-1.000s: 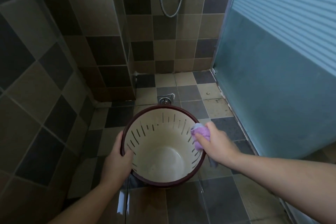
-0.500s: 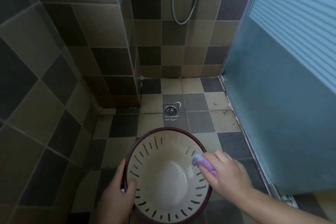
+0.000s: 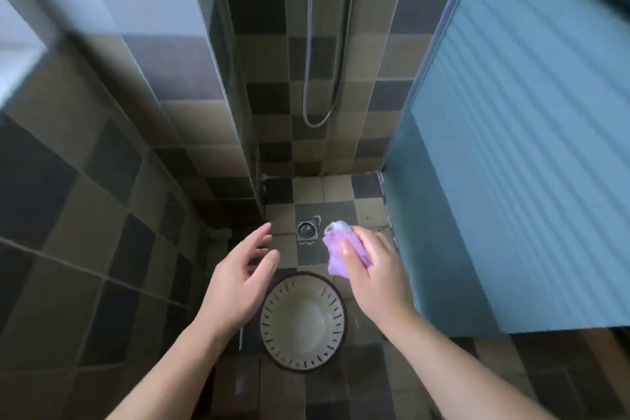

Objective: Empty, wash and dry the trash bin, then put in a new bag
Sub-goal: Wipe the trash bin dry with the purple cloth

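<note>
The round trash bin (image 3: 303, 320) stands upright on the tiled floor, far below me. It is cream inside with slots around its wall and has a dark red rim. Nothing lies in it. My left hand (image 3: 238, 280) hovers above and to the left of the bin with fingers spread and holds nothing. My right hand (image 3: 375, 276) is above the bin's right side and grips a bunched purple cloth (image 3: 335, 251). Neither hand touches the bin.
A metal floor drain (image 3: 307, 229) sits beyond the bin. A shower hose (image 3: 318, 112) hangs on the back tiled wall. A frosted blue glass partition (image 3: 511, 181) closes off the right side. A tiled wall corner (image 3: 235, 133) juts out on the left.
My left hand let go of the bin's rim and rose, opening. My right hand lifted the cloth out of the bin. The view has pulled up, so the bin looks smaller.
</note>
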